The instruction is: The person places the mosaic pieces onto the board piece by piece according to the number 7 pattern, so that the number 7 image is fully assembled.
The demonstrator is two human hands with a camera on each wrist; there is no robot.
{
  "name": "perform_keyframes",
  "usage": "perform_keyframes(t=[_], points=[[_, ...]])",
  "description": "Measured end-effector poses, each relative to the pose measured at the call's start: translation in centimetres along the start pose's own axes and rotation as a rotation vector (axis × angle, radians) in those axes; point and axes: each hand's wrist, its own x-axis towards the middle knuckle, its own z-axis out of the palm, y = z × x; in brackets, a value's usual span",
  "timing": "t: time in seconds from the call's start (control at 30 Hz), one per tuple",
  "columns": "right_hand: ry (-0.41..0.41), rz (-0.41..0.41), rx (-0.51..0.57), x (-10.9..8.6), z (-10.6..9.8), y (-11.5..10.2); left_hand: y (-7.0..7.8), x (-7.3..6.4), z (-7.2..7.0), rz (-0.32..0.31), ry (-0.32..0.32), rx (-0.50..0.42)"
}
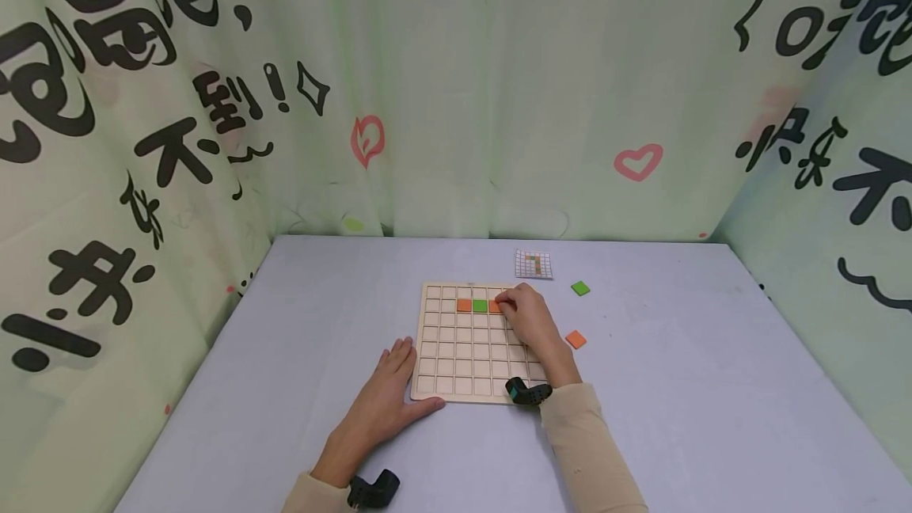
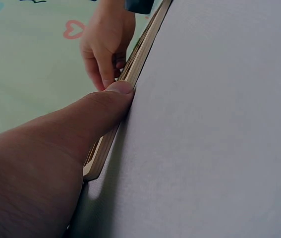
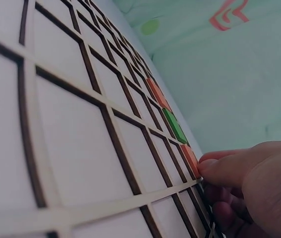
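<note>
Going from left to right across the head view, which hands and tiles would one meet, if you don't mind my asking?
Left hand → first orange tile → green tile → second orange tile → right hand → loose green tile.

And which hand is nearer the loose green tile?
Right. The right hand is just left of the loose green tile, fingertips at an orange tile; the left hand is farther off, at the board's near left corner.
</note>
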Motion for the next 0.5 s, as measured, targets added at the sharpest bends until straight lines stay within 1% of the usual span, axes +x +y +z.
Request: perform_keyframes(t=[0.23,0.5], points=[[-0.028,0.022,0.024,0.01,-0.35,-0.05,0.00,-0.02,-0.03,0.006,0.001,-0.003],[-0.042,0.017,0.037,-0.04,-0.74,-0.38,0.00,0.00,-0.03,0.002,-0.005,-0.004]])
